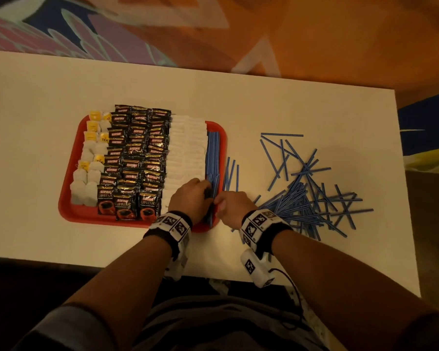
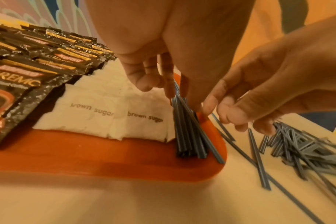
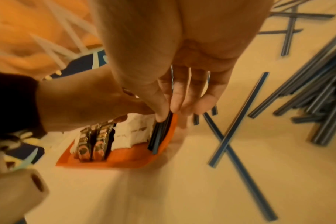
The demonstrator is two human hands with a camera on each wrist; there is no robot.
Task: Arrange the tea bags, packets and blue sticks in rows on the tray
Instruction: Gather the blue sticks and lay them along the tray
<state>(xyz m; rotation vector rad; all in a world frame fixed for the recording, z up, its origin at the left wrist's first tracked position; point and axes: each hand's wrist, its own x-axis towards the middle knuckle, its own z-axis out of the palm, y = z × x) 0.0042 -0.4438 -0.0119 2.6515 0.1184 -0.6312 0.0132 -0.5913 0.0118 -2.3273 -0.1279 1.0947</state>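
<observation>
On the white desk (image 1: 289, 102) stands a red plastic tray (image 1: 69, 201), and it is already filled with rows: white tea bags with yellow tags (image 1: 86, 171) at its left, black coffee packets (image 1: 134, 158) in the middle, white paper brown sugar packets (image 1: 185, 150) next to them, and a narrow row of thin blue plastic sticks (image 1: 212, 153) along the right wall of the tray. Both hands meet at the near end of this stick row. The left hand (image 1: 190, 196) has its fingers bent down and its fingertips (image 2: 192, 104) press on the bundle of sticks, while the right hand (image 1: 232, 205) pinches the same sticks from the outer side, close to the rim, so the two hands are almost touching. Whether the right hand also carries a new stick I cannot tell. Many loose blue sticks (image 1: 309, 193) lie in a crossed pile on the desk at the right, well apart from the tray, and a few lie just beside its edge (image 1: 230, 173). I judge that the stick row is only started and most of the work remains. The risk here is that the bundle fans out at its near end, as the left wrist view shows, and one stick already leans on the rim; a strong push could roll sticks over the low wall or shift the sugar packets out of line.
</observation>
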